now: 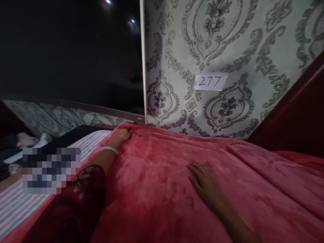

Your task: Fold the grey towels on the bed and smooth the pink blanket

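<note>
Head view, ordered from left to right. At the lower left of the frame lay a striped pink-and-grey sheet (17, 206), partly hidden by a pixelated patch. Across the upper left stood a large dark panel with a pale frame (71, 54), two small lights reflected near its top edge. Just right of the striped sheet, the left hand (123, 135) reached to the far edge of the plush red fleece blanket (157, 189); the fingers were curled over that edge near the wall, apparently gripping the fabric, though the fingertips were hidden. A pale bangle (109, 149) circled the wrist, and a dark red patterned sleeve (76, 202) covered the arm in the lower left. The blanket spread over the centre and lower right of the frame. At lower centre, the right hand (204, 184) lay flat on the blanket, palm down, fingers relaxed and spread, holding nothing. Behind, grey damask-patterned wallpaper (227, 40) filled the upper right, bearing a white paper label marked "277" (210, 82). At the far right ran a dark wooden board (298, 118).
</note>
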`<state>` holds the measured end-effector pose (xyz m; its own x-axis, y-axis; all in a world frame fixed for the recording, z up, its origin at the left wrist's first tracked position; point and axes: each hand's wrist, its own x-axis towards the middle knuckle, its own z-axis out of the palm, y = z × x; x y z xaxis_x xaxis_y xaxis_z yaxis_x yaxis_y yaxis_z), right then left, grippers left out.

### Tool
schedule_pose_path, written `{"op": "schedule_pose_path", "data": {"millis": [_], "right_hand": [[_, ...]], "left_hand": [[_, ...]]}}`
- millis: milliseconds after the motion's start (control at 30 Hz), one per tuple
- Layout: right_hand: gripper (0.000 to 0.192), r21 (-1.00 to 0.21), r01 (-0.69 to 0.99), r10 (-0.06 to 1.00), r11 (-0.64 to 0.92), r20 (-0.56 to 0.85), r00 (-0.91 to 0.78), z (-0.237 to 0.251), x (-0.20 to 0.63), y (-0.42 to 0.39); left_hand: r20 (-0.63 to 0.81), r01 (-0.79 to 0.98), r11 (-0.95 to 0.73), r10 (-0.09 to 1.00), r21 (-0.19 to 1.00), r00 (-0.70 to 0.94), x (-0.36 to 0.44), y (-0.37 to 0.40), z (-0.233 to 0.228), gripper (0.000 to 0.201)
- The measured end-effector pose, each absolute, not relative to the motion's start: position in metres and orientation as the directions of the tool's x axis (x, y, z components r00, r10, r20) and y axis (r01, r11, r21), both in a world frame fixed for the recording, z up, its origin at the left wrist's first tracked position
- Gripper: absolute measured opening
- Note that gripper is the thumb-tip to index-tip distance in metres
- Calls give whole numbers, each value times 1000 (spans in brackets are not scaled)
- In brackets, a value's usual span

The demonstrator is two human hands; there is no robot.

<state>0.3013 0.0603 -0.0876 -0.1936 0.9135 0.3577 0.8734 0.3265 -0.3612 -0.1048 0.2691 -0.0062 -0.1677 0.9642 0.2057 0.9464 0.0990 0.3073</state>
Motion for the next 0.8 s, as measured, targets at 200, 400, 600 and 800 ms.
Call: {"op": "schedule_pose_path", "data": {"millis": [200, 400, 600, 800], "right_hand": [[44, -345, 866, 892, 363, 396, -216, -98, 304, 65], [46, -340, 870, 901, 357, 371, -225, -94, 302, 67], [49, -295, 849, 875, 438, 354, -329, -92, 304, 54], [58, -283, 858, 887, 428, 311, -340, -125, 351, -18]], "left_hand": [[72, 986, -80, 995, 149, 70, -102, 170, -30, 73], [6, 995, -50, 999, 82, 50, -126, 99, -29, 59], [24, 996, 81, 996, 46, -82, -141, 53, -16, 55], [64, 984, 174, 983, 27, -175, -165, -26, -19, 53]]}}
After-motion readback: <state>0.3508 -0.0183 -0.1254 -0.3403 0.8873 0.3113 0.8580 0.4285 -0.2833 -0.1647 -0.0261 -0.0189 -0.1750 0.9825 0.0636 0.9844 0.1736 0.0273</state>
